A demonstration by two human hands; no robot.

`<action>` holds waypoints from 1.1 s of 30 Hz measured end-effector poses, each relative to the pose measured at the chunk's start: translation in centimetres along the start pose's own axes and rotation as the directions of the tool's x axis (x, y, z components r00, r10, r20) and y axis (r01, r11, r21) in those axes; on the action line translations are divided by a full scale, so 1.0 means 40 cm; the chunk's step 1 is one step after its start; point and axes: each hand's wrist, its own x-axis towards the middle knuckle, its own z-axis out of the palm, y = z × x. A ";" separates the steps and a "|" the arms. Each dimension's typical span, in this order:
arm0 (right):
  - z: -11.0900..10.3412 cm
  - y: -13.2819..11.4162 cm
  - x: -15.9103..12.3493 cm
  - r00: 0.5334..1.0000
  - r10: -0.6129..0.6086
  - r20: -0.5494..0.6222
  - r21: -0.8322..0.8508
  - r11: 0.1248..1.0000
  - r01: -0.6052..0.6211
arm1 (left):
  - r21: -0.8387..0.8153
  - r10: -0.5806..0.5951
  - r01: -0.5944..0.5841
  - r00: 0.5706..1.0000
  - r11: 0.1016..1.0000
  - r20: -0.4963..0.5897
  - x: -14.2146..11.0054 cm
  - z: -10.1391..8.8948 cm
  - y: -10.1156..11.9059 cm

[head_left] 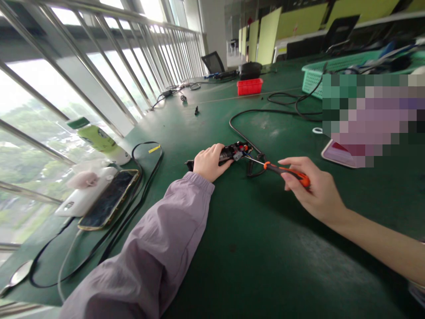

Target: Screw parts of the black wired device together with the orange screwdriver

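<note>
My left hand [212,162] is wrapped round a long black device [229,153] lying on the green table. At its right end the casing is open, with small coloured wires and inner parts showing; its far left tip pokes out beyond my hand. My right hand [314,186] holds a screwdriver [287,173] by its orange and black handle, thumb below and fingers above. The thin metal shaft points left, and its tip is at the exposed wires, though whether it touches a part I cannot tell. A black cable [247,133] runs close behind the open end.
On the left are a phone [109,201], a white box [78,195], a green-capped bottle [99,139], a black strap [146,190] and a metal railing [99,35]. Farther back stand a red basket [249,87] and a green basket [312,79]. A pixelated patch hides part of the right.
</note>
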 end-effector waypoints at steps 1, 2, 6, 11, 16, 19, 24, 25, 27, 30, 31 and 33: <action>-0.002 -0.001 0.001 0.999 0.026 0.026 0.008 1.000 -0.026 | -0.002 0.002 -0.002 1.000 1.000 0.002 0.000 0.000 0.000; -0.003 -0.003 0.002 0.999 0.038 0.037 0.014 0.999 -0.039 | -0.003 0.002 -0.002 1.000 1.000 0.005 0.000 -0.001 0.000; -0.002 -0.005 0.001 1.000 -0.016 -0.016 0.007 1.000 0.016 | 0.000 -0.007 0.007 1.000 1.000 0.011 0.000 -0.002 0.001; 0.006 0.001 -0.002 0.970 -0.146 -0.196 -0.030 0.989 0.143 | -0.001 0.001 -0.001 1.000 1.000 0.006 0.000 -0.002 0.001; 0.002 0.003 -0.001 0.999 -0.016 -0.030 0.015 1.000 0.016 | -0.002 0.003 -0.003 1.000 1.000 0.002 0.000 -0.002 0.001; -0.001 0.001 0.001 1.000 0.026 -0.008 0.047 0.999 -0.026 | -0.008 -0.001 0.001 1.000 1.000 0.008 -0.001 -0.002 0.002; 0.000 -0.002 0.003 0.973 -0.141 -0.184 -0.028 0.990 0.139 | -0.012 -0.006 0.007 1.000 1.000 0.013 -0.001 -0.004 0.003; 0.000 -0.003 0.003 0.972 -0.153 -0.180 -0.033 0.988 0.149 | -0.014 -0.006 0.007 1.000 1.000 0.016 -0.001 -0.005 0.003; 0.000 -0.003 0.001 0.986 -0.115 -0.117 -0.017 0.993 0.113 | -0.018 -0.008 0.009 1.000 1.000 0.024 -0.001 -0.005 0.003; -0.002 -0.002 0.000 1.000 -0.009 0.000 0.009 1.000 0.009 | -0.017 -0.013 0.013 1.000 1.000 0.025 -0.001 -0.006 0.004; -0.002 -0.002 0.000 1.000 0.009 0.010 0.021 1.000 -0.009 | -0.016 -0.013 0.013 1.000 1.000 0.024 -0.001 -0.006 0.004; -0.001 -0.002 0.001 0.999 0.002 -0.035 0.033 0.999 0.000 | -0.015 -0.011 0.011 1.000 1.000 0.025 -0.001 -0.007 0.004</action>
